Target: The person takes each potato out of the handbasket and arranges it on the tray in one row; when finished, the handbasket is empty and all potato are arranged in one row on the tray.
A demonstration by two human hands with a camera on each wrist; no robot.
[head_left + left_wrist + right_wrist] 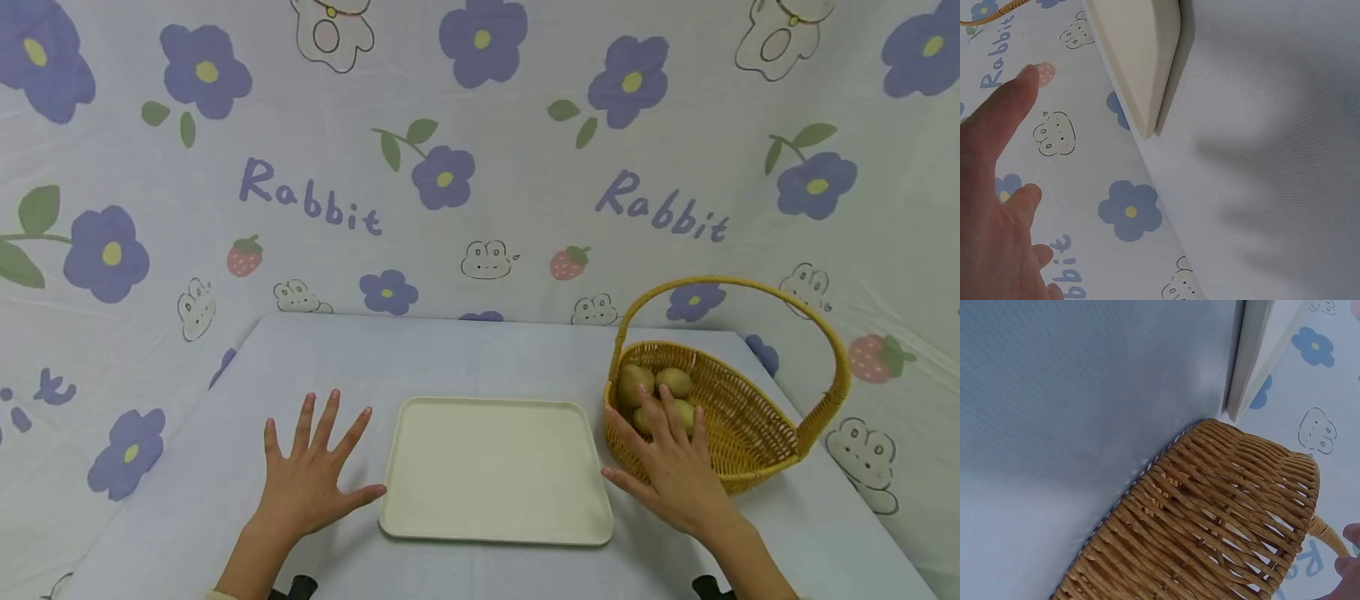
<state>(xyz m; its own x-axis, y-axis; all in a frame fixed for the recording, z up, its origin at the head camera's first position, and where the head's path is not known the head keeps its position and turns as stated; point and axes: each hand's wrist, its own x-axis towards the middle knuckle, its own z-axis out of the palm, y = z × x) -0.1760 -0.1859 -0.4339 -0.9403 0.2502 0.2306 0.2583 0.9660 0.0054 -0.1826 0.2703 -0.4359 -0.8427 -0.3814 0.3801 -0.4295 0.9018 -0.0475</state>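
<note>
My left hand [305,483] is spread with straight fingers above the white table, just left of a cream tray [495,471]. Its thumb tip overlaps the tray's left edge in the head view. My right hand [675,479], also spread, hovers at the near left side of a wicker basket [742,433]. Several round, brownish-green fruits, like kiwis [674,382], lie in the basket's left end, partly hidden behind the right fingers. Neither hand holds anything. In the right wrist view the basket's woven side [1197,512] fills the lower middle, with fingertips [1350,534] at the right edge.
The basket's tall arched handle [738,283] rises over the table's right side. A patterned cloth [487,167] with flowers and rabbits hangs behind the white table [337,350]. Two dark objects, one of them a black piece [303,587], show at the bottom edge by the wrists.
</note>
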